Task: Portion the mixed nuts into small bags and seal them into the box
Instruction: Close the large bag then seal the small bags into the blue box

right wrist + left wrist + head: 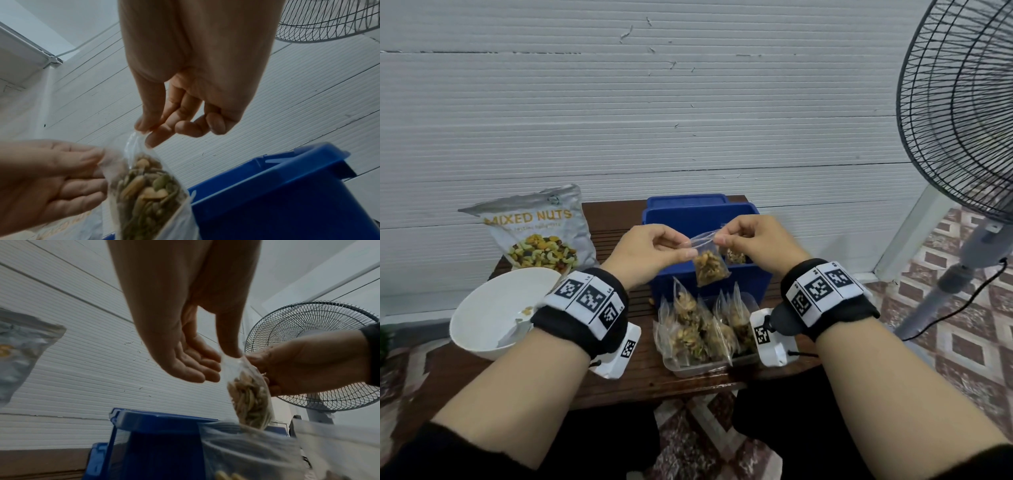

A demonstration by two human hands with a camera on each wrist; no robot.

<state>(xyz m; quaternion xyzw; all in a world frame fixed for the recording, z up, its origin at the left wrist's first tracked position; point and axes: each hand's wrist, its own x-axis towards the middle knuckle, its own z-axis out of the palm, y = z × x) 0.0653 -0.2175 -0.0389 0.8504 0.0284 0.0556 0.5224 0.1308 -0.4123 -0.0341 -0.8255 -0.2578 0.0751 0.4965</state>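
Small clear bag (pixel 710 263) of nuts held up between both hands, over the near edge of the blue box (pixel 743 219). Left hand (pixel 650 251) pinching the bag's top left corner between thumb and forefinger; remaining fingers loosely curled, seen plainly in the left wrist view. Right hand (pixel 753 241) pinching the top right corner, likewise thumb against forefinger, other fingers curled under. Bag mouth stretched between the two pinches; whether sealed cannot be told. Nuts settled in the lower half, bag hanging tilted, bottom toward the person.

Box open, standing on the brown table (pixel 619 380). One filled bag (pixel 734 256) visible inside it, behind the held one. Blue lid (pixel 686 201) behind the box, against the wall.

Clear tray (pixel 709 365) just in front of the box, packed with several filled bags (pixel 698 329) standing upright, tops open or loose; exact count not discernible.

White bowl (pixel 493 308) at the left of the table, a few nuts left in its bottom. Mixed nuts pouch (pixel 541 233) standing behind the bowl, leaning toward the wall, top torn open.

Black wristbands with printed markers on both wrists. Standing fan (pixel 962 113) at the right, off the table, on the patterned floor.
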